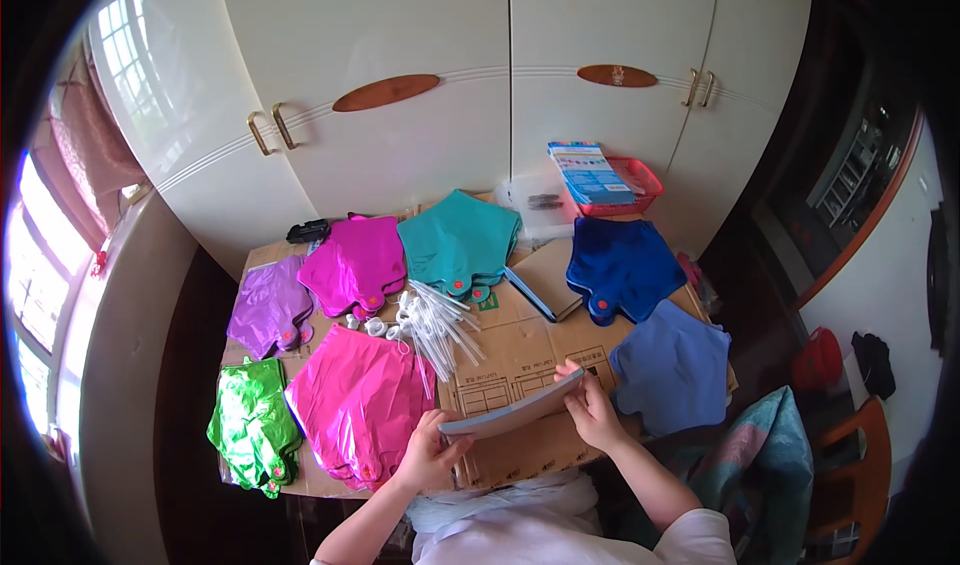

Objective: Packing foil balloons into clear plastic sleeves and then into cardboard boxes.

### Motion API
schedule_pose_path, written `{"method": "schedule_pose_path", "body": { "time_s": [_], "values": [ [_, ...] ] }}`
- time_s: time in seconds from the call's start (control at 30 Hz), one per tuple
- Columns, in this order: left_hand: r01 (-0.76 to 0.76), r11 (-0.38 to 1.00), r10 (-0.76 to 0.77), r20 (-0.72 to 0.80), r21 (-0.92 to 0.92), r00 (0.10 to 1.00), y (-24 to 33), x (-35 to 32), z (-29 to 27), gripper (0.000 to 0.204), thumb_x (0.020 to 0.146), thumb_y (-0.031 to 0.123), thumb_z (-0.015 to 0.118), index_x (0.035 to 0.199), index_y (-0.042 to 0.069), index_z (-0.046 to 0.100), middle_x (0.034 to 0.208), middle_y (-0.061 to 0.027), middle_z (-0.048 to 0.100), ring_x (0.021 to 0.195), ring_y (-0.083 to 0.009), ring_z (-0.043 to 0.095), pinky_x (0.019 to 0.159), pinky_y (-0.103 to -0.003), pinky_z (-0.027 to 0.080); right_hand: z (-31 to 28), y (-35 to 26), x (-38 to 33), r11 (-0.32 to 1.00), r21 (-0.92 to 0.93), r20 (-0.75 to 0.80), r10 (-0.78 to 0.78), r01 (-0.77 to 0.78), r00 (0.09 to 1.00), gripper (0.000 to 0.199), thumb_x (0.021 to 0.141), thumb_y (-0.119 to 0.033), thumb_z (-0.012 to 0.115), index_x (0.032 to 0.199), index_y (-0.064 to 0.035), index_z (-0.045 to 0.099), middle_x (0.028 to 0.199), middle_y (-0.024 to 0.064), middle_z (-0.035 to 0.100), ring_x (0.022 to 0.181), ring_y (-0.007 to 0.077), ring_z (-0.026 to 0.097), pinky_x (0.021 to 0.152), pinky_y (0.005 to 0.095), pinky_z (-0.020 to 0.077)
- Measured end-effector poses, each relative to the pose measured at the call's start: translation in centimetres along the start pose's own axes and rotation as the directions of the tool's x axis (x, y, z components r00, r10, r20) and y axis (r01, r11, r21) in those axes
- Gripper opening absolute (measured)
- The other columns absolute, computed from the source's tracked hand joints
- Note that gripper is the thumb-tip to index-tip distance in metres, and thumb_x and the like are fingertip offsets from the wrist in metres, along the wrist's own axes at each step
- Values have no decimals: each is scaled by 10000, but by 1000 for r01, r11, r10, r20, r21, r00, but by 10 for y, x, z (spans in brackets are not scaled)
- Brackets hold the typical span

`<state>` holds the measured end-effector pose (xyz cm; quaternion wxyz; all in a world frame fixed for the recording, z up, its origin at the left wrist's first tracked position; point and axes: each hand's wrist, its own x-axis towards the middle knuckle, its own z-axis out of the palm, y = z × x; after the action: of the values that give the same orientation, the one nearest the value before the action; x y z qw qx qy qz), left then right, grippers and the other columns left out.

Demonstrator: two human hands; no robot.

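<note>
A thin grey-white stack of flat sheets or card [515, 412], bowed and seen edge-on, is held above the near side of the cardboard-covered table [590, 450]. My left hand [432, 452] grips its left end, with the fingers closed around it. At the other end, my right hand [594, 412] is closed on the stack too, its fingertips showing over the far edge. Close to my left hand lies a pile of pink star-shaped foil balloons [360, 400]. White plastic sticks [440, 330] and small white ribbon rolls [376, 327] lie beyond the stack.
More flat foil balloons ring the table: green [252, 425], lilac [268, 305], magenta [355, 265], teal [460, 240], dark blue [625, 265] and pale blue [672, 370]. Blue printed packets [590, 175] rest on a red basket [645, 180]. White cabinets [400, 155] stand behind. A chair [870, 465] is at right.
</note>
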<state>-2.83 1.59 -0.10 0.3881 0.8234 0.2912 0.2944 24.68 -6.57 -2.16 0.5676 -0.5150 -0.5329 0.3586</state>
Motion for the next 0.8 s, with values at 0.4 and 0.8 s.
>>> {"method": "schedule_pose_path", "body": {
  "time_s": [0.4,0.8],
  "values": [
    [310,442,-490,63,-842,869,2,3,31,309,908,55,529,1193,-15,432,1128,-99,570,1052,-147,530,916,-291,409,11,-2,-7,980,-172,-162,76,-104,984,503,871,-56,520,1325,51,332,1279,262,461,1215,331,454,961,340,389],
    [364,448,-590,36,-816,807,-3,4,34,350,901,29,513,1225,-6,387,1179,-113,521,1088,-169,496,930,-303,397,11,-24,-2,970,182,-162,189,-159,969,467,886,-4,485,1327,35,334,1309,197,439,1140,196,504,937,291,404]
  ]
}}
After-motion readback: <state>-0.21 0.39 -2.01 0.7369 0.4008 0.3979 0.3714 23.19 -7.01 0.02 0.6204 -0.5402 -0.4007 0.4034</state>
